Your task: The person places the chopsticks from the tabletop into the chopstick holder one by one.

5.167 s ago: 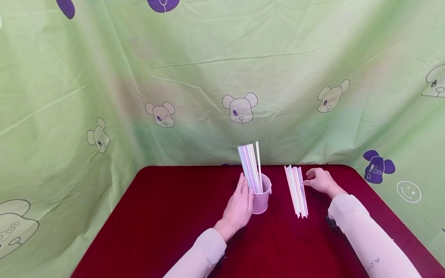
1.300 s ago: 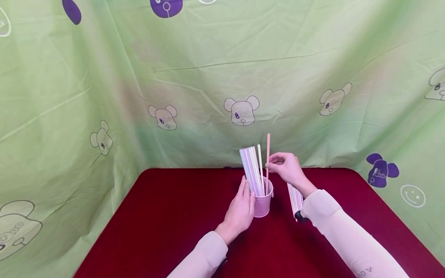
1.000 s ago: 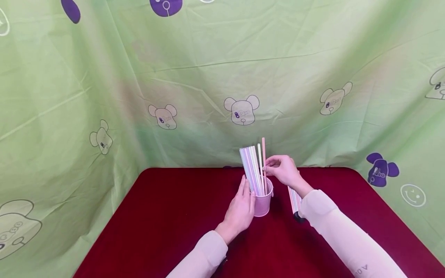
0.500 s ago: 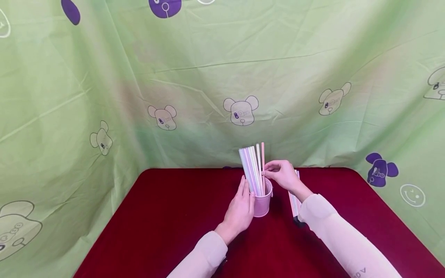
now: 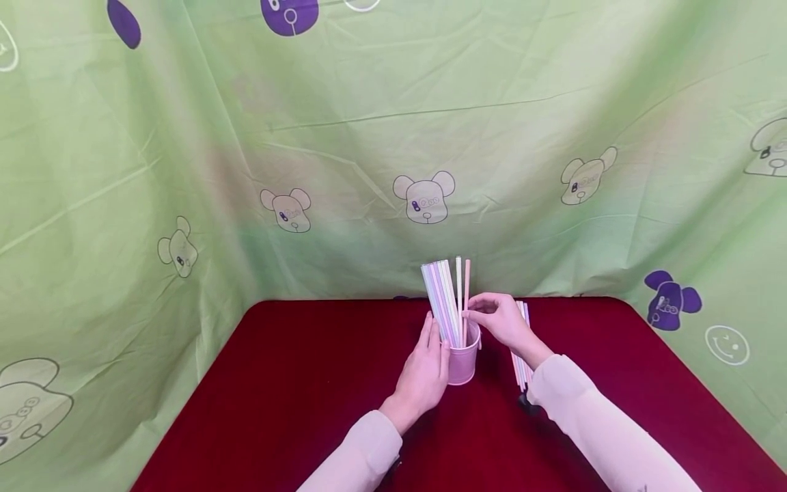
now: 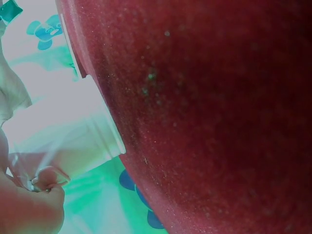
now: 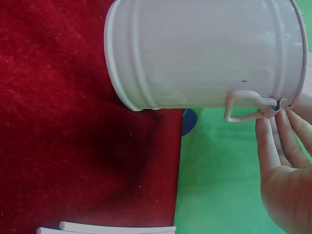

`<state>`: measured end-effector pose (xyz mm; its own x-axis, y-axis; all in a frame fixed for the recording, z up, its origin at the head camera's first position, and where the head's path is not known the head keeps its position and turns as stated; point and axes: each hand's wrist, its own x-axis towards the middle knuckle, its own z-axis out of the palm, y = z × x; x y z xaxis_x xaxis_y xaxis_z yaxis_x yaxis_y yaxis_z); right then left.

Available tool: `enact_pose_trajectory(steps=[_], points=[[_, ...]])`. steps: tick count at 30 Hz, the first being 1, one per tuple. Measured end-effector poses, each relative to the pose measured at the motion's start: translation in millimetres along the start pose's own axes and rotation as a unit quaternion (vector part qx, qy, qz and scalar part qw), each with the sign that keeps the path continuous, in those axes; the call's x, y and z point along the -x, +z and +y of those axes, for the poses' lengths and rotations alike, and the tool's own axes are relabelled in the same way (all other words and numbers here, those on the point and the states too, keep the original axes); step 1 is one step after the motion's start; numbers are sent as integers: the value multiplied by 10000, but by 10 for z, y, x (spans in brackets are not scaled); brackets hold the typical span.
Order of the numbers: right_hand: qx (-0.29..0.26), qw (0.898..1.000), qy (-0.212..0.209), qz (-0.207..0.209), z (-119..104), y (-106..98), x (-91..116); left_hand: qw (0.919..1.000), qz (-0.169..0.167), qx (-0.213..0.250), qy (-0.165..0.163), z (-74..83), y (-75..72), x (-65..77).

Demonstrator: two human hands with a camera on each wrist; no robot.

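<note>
Room is given above the red cloth (image 5: 277,403) at lower left. Right of centre, the bucket (image 5: 462,367) is crowded by straws (image 5: 443,301), left hand (image 5: 421,376) and right hand (image 5: 503,321).

The left arm (image 5: 350,451) comes up from 7 o'clock; the left hand (image 5: 420,372) points between 12 and 1, fingers nearly straight. The right arm (image 5: 605,427) comes in from between 4 and 5; the right hand (image 5: 504,321) points to 10, thumb and forefinger pinching.

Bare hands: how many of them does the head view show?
2: the left hand at the pink metal bucket's left side, the right hand pinching a thin salmon-pink straw near its rim.
</note>
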<state>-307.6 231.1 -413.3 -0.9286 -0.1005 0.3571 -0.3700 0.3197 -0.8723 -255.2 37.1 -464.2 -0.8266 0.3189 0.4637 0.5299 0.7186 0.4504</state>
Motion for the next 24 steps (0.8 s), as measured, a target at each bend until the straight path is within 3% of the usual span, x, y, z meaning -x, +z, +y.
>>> enact_pose_trajectory(steps=[7, 14, 17, 21, 24], points=[[65, 9999, -46, -120, 21, -37, 3, 10000, 36, 53, 6, -5, 11, 7], [237, 9997, 51, 21, -10, -248, -80, 9999, 95, 48, 55, -2, 7, 14], [917, 9957, -86, -5, -57, -383, -107, 9998, 141, 24, 102, -2, 3, 15], [2088, 9776, -246, -98, -27, -565, -123, 9999, 132, 12, 111, -2, -4, 17], [2633, 9641, -309, -163, 92, -684, -127, 9999, 128, 27, 110, -3, -4, 16]])
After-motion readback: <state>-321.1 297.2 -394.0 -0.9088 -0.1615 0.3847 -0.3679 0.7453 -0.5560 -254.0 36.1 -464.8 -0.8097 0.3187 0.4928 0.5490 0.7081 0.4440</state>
